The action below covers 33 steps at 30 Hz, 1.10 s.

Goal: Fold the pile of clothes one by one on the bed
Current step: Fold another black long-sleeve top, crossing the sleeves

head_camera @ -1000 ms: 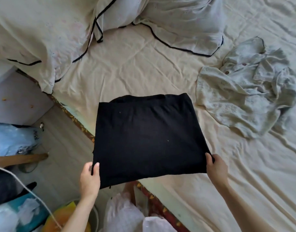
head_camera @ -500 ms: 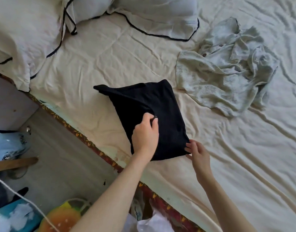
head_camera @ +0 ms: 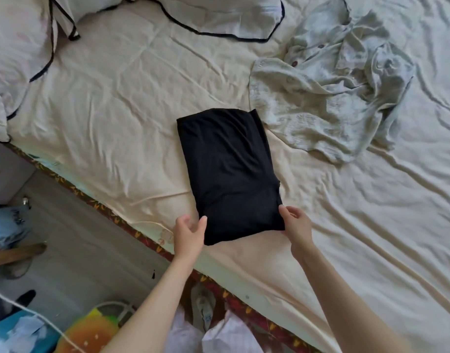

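Observation:
A black garment (head_camera: 229, 174) lies folded into a narrow rectangle on the cream sheet of the bed (head_camera: 116, 110), near the bed's edge. My left hand (head_camera: 189, 234) is at the garment's near left corner, fingers relaxed, with the index fingertip touching the edge. My right hand (head_camera: 296, 225) is at the near right corner and pinches the cloth between thumb and fingers. A crumpled pale grey-green buttoned shirt (head_camera: 333, 85) lies unfolded just beyond the black garment, to the right.
Pillows with black piping (head_camera: 218, 16) lie at the head of the bed, top left. The bed's patterned edge (head_camera: 147, 240) runs diagonally. On the floor at the left are bags (head_camera: 4, 225), a white cable (head_camera: 40, 319) and an orange-and-yellow item (head_camera: 91, 329).
The black garment was held spread out by both hands, then folded over in half by my left hand. It now lies as a narrow rectangle, and my left hand has come back to its near left corner.

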### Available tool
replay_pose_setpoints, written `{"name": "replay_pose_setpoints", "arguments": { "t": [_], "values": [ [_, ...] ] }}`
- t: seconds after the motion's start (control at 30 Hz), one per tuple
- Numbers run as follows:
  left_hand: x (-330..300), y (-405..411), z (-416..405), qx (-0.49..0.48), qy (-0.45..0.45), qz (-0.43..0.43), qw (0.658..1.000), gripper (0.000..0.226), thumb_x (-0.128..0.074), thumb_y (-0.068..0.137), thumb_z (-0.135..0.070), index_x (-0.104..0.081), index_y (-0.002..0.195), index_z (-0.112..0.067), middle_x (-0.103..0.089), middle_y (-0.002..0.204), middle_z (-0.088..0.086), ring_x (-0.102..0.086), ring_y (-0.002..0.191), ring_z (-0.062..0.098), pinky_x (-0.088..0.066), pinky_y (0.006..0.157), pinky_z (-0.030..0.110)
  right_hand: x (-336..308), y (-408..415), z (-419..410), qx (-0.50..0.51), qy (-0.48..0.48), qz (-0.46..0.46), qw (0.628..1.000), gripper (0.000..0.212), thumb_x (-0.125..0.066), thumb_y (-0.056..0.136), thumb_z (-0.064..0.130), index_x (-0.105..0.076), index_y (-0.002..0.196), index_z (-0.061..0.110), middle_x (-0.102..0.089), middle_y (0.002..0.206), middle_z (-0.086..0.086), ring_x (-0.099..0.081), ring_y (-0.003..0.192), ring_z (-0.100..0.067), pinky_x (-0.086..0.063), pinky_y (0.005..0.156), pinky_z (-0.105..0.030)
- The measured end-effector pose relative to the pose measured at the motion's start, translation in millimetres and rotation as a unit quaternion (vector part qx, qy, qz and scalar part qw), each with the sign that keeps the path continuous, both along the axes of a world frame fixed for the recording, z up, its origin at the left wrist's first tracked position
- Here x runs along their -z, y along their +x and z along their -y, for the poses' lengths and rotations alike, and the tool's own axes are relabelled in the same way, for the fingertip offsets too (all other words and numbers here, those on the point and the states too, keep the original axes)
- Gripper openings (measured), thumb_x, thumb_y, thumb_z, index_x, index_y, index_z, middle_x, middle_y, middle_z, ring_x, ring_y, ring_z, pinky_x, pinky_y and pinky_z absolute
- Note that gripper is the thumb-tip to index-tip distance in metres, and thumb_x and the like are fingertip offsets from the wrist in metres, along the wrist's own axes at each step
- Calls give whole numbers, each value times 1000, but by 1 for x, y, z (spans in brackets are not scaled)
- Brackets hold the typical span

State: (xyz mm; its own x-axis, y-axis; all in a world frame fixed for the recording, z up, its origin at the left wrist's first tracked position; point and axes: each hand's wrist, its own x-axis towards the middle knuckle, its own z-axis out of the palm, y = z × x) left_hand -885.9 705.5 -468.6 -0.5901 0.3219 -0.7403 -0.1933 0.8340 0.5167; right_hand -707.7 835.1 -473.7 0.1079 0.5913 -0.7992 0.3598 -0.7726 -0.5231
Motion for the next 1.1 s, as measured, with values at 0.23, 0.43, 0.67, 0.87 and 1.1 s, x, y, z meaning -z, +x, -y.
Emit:
{"name": "replay_pose_setpoints", "arguments": {
  "t": [0.23, 0.43, 0.67, 0.87, 1.1],
  "values": [
    [3, 3, -2, -127, 84, 251, 956, 46, -63, 88, -37, -46, 127, -19, -58, 118, -7, -59, 103, 9, -51, 76, 27, 9, 6, -8, -34, -81, -64, 994, 19, -57, 94, 15, -62, 108, 2, -68, 96, -6, -64, 82, -17, -49, 66, -25],
    [1, 3, 9, -181, 91, 255, 945, 38, -64, 89, -13, -51, 124, -9, -60, 122, 7, -62, 104, 17, -54, 72, 28, -6, 7, 9, -95, -57, -36, 993, 8, -59, 92, 13, -67, 92, 12, -70, 91, -4, -63, 84, -21, -46, 73, -32],
    [-30, -69, 48, -91, 21, 85, 992, 39, -56, 91, -6, -52, 129, -11, -60, 121, 6, -59, 104, 21, -49, 88, 37, -31, 1, 38, -282, -81, 42, 955, 18, -55, 96, 21, -66, 95, 7, -69, 80, -3, -62, 70, -15, -48, 64, -26],
    [-31, -157, 32, -222, 145, -72, 962, 47, -64, 90, -16, -46, 133, -19, -49, 135, 2, -49, 118, 16, -42, 100, 35, -26, -65, -41, -349, 208, 118, 906, 33, -49, 96, 33, -58, 118, 9, -64, 112, -6, -56, 93, -14, -39, 76, -26],
    [26, -138, 53, -307, 167, 226, 909, 73, -58, 81, -55, -40, 143, -22, -55, 135, 2, -54, 120, 25, -40, 105, 48, 19, -156, -127, -476, 212, 90, 849, 45, -46, 97, 43, -51, 129, 13, -58, 118, -3, -55, 109, -18, -39, 89, -26]
  ]
}}
